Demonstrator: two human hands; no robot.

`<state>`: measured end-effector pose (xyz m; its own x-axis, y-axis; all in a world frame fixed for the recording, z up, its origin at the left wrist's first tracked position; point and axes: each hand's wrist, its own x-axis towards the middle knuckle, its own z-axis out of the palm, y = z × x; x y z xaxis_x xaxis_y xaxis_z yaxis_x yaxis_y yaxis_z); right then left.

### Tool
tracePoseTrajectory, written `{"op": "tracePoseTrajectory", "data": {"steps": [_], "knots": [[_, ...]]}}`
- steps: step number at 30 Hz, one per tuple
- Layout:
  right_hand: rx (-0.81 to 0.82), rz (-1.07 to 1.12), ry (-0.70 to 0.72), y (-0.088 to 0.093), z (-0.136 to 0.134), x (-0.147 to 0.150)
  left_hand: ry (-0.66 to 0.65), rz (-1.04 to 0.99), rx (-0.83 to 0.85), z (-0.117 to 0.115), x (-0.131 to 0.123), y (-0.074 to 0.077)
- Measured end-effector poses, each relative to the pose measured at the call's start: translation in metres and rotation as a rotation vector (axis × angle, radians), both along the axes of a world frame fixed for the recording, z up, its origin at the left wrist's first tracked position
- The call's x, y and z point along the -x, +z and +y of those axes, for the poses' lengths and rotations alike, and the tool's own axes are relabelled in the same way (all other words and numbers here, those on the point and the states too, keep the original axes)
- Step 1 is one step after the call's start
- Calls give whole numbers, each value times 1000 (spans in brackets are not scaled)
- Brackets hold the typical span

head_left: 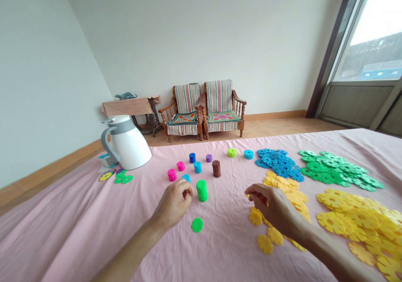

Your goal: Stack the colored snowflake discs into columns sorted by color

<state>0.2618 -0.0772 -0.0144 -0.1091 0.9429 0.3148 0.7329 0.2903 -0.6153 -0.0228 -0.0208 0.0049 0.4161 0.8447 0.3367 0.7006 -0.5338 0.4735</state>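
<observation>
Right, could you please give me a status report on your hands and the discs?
Left hand curled beside bright green stack. Right hand over orange-yellow discs, grip unclear. One light-blue piece partly hidden by left hand.

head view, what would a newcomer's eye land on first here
Probably the big heap of yellow flower-shaped plastic discs at the right of the pink fabric tablecloth. Next might come the upright bright green disc stack beside the bare left hand, then the white-and-grey jug at left.
</observation>
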Motion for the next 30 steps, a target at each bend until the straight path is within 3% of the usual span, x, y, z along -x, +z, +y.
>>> {"op": "tracePoseTrajectory", "data": {"steps": [6,15,30], "knots": [[-36,-41,174,3,22,44,-20,-32,66,-6,-2,-27],[-97,29,239,-28,70,79,-42,-31,40,-6,-5,-31],[-76,34,271,-24,62,86,-63,36,12,-5,-7,-31]]}}
